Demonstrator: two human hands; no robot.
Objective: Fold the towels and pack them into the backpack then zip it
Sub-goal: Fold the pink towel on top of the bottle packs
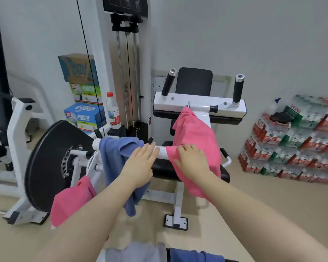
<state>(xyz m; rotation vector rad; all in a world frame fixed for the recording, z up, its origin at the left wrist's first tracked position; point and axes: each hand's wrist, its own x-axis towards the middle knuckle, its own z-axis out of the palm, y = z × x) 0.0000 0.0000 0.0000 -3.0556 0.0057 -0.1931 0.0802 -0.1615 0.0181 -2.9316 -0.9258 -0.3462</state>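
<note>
A blue towel (114,157) hangs over the white bar (161,152) of a gym machine. A pink towel (195,133) is draped from the machine's upper arm down over the same bar. My left hand (140,165) lies flat, fingers apart, on the blue towel's right edge and the bar. Flat on the pink towel rests my right hand (193,161), holding nothing. A pink drawstring backpack (72,199) hangs by white cords at the lower left. More grey and blue cloth (159,254) shows at the bottom edge.
The machine has a black weight disc (51,163), a black seat (167,171) and two upright black handles (238,89). Stacked boxes (85,103) and a water bottle (113,112) stand behind. Packs of bottled water (295,140) are piled against the right wall.
</note>
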